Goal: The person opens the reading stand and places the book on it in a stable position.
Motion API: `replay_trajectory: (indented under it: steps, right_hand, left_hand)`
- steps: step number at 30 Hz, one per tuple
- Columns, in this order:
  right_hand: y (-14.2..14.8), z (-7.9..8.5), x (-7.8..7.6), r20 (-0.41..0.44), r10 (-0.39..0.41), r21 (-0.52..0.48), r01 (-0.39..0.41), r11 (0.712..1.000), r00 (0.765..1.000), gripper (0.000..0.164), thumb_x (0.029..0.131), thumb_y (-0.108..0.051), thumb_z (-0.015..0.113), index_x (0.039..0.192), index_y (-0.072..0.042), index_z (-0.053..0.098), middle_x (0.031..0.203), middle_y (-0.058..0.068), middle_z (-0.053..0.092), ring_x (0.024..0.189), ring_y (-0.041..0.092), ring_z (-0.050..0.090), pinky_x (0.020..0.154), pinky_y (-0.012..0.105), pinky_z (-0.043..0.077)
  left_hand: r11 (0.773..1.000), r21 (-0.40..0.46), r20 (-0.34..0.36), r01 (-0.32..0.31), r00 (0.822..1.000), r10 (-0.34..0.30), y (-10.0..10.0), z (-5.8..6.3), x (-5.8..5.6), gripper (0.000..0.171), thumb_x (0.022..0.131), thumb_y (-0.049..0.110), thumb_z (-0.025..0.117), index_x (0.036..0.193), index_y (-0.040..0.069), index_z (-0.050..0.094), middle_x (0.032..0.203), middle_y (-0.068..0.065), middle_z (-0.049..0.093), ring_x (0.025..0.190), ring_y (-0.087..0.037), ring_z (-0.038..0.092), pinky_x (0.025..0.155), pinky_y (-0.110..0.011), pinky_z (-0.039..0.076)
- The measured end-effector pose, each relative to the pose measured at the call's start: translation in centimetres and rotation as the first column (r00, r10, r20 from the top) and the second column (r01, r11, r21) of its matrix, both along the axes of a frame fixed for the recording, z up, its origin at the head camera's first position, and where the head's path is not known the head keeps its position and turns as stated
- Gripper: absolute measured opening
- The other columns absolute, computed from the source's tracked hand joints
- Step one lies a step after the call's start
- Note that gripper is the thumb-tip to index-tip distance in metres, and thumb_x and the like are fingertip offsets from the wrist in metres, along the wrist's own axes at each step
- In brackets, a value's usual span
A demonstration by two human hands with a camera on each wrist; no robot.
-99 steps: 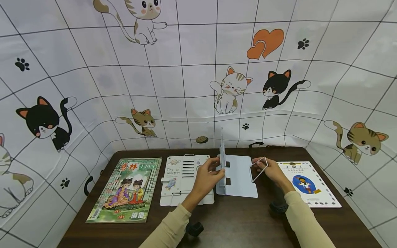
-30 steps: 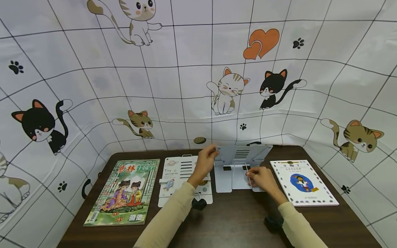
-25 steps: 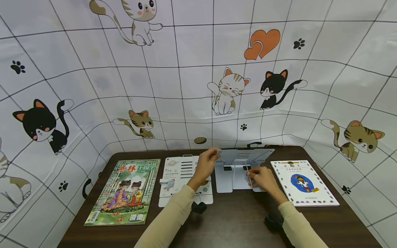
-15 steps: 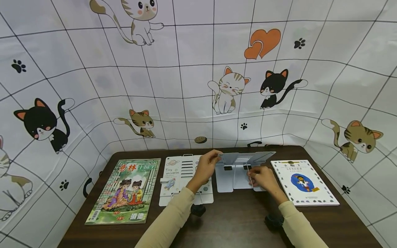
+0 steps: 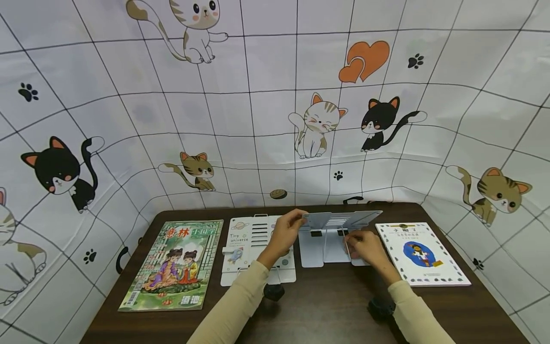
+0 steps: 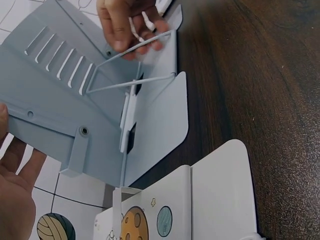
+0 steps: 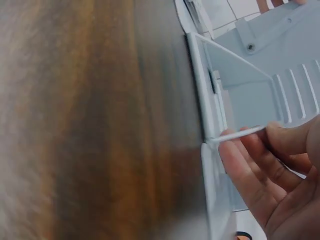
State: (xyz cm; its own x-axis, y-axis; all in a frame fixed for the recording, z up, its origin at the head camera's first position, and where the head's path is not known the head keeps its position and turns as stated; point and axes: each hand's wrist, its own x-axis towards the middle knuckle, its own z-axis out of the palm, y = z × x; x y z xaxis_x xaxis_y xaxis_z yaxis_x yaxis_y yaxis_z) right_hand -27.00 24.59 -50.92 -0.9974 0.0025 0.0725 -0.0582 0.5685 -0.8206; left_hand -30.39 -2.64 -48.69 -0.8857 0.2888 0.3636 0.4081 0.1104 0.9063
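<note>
A pale grey metal book stand (image 5: 311,251) is on the table with its slotted back panel (image 6: 45,95) raised at a slant over the base. At the panel's upper left corner, my left hand (image 5: 285,234) holds the edge between thumb and fingers. My right hand (image 5: 364,246) pinches one side of the white wire prop (image 7: 240,134) between thumb and fingers. In the left wrist view the prop spans from the panel's lowest slot to the front of the base. A second book stand (image 5: 238,239), printed "Tiny universe", lies flat just left, partly behind my left arm.
A green illustrated magazine (image 5: 176,267) lies at the table's left. On the right is a white book (image 5: 434,267) with a blue round picture. The brown table (image 5: 318,310) meets a cat-patterned cloth backdrop (image 5: 266,114) at its back edge.
The stand has turned from edge-on so its panel is at the back. My right hand brought the wire prop inward to the stand. The panel then tilted a little lower under my left hand.
</note>
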Motion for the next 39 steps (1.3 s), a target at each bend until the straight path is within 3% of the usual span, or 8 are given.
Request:
replay_trajectory:
  steps: [4, 7, 9, 13, 16, 22, 30, 39]
  right_hand:
    - [0.6, 1.2, 0.5, -0.078, -0.04, -0.045, 0.037, 0.998, 0.996, 0.027, 0.108, -0.01, 0.06, 0.117, 0.013, 0.072, 0.095, 0.027, 0.078, 0.072, 0.025, 0.078, 0.062, 0.035, 0.065]
    - [1.2, 2.1, 0.9, -0.134, -0.148, -0.15, 0.128, 0.98, 0.98, 0.027, 0.108, -0.009, 0.058, 0.116, 0.013, 0.07, 0.097, 0.029, 0.077, 0.071, 0.016, 0.078, 0.064, 0.034, 0.066]
    - [1.6, 2.7, 1.3, -0.187, -0.253, -0.234, 0.207, 0.95, 0.949, 0.025, 0.107, -0.009, 0.06, 0.114, 0.012, 0.07, 0.093, 0.025, 0.078, 0.066, 0.009, 0.075, 0.063, 0.029, 0.064]
    - [2.2, 4.3, 1.9, -0.326, -0.416, -0.384, 0.284, 0.879, 0.849, 0.021, 0.106, -0.009, 0.063, 0.11, 0.011, 0.07, 0.079, -0.004, 0.075, 0.063, -0.004, 0.07, 0.063, 0.017, 0.06]
    - [2.4, 5.5, 2.4, -0.396, -0.447, -0.389, 0.294, 0.873, 0.802, 0.021, 0.106, -0.011, 0.066, 0.112, 0.008, 0.071, 0.081, -0.021, 0.066, 0.069, -0.01, 0.068, 0.068, 0.01, 0.056]
    - [2.4, 6.1, 2.2, -0.431, -0.407, -0.3, 0.297, 0.906, 0.805, 0.023, 0.103, -0.014, 0.073, 0.117, 0.004, 0.075, 0.1, -0.011, 0.063, 0.077, -0.013, 0.063, 0.073, 0.005, 0.05]
    - [2.5, 6.3, 2.0, -0.392, -0.451, -0.3, 0.352, 0.887, 0.802, 0.023, 0.099, -0.019, 0.078, 0.11, 0.001, 0.079, 0.096, -0.012, 0.066, 0.073, -0.012, 0.064, 0.067, 0.007, 0.048]
    - [3.5, 7.3, 1.0, -0.291, -0.428, -0.304, 0.341, 0.889, 0.856, 0.031, 0.102, -0.023, 0.075, 0.117, 0.004, 0.077, 0.082, -0.029, 0.067, 0.071, -0.013, 0.066, 0.068, 0.009, 0.051]
  left_hand:
    - [1.0, -0.019, 0.004, 0.017, 1.0, -0.017, -0.2, 0.2, 0.3, 0.022, 0.109, 0.014, 0.062, 0.128, 0.008, 0.072, 0.121, -0.016, 0.073, 0.118, -0.038, 0.07, 0.102, -0.052, 0.057]
    - [0.999, -0.045, -0.008, 0.03, 1.0, -0.031, -0.4, 0.3, 0.3, 0.025, 0.109, 0.015, 0.063, 0.132, 0.01, 0.07, 0.126, -0.013, 0.072, 0.122, -0.033, 0.07, 0.104, -0.045, 0.057]
    - [0.998, -0.059, -0.029, 0.022, 0.999, -0.023, -0.7, 0.4, 0.2, 0.026, 0.108, 0.014, 0.065, 0.133, 0.012, 0.069, 0.129, -0.01, 0.072, 0.123, -0.028, 0.07, 0.104, -0.041, 0.057]
    - [0.999, -0.045, -0.067, -0.003, 0.998, 0.0, -1.2, 0.4, -0.1, 0.021, 0.106, 0.014, 0.068, 0.127, 0.012, 0.069, 0.126, -0.007, 0.071, 0.12, -0.021, 0.069, 0.104, -0.034, 0.057]
    - [1.0, -0.024, -0.081, -0.01, 0.997, 0.008, -1.4, 0.5, -0.2, 0.016, 0.105, 0.013, 0.07, 0.121, 0.01, 0.07, 0.121, -0.009, 0.071, 0.115, -0.021, 0.069, 0.105, -0.034, 0.057]
    - [1.0, -0.001, -0.086, -0.005, 0.996, 0.005, -1.3, 0.4, 0.0, 0.014, 0.105, 0.013, 0.069, 0.118, 0.007, 0.07, 0.119, -0.011, 0.07, 0.111, -0.022, 0.069, 0.102, -0.035, 0.059]
    - [1.0, 0.005, -0.094, -0.024, 0.995, 0.025, -1.0, 0.1, 0.2, 0.012, 0.104, 0.01, 0.07, 0.116, 0.009, 0.071, 0.115, -0.009, 0.072, 0.11, -0.021, 0.07, 0.098, -0.031, 0.059]
    - [1.0, -0.014, -0.155, 0.01, 0.988, -0.012, -0.1, 0.2, 1.9, 0.011, 0.103, 0.008, 0.071, 0.114, 0.008, 0.073, 0.116, -0.007, 0.072, 0.111, -0.023, 0.072, 0.096, -0.027, 0.059]
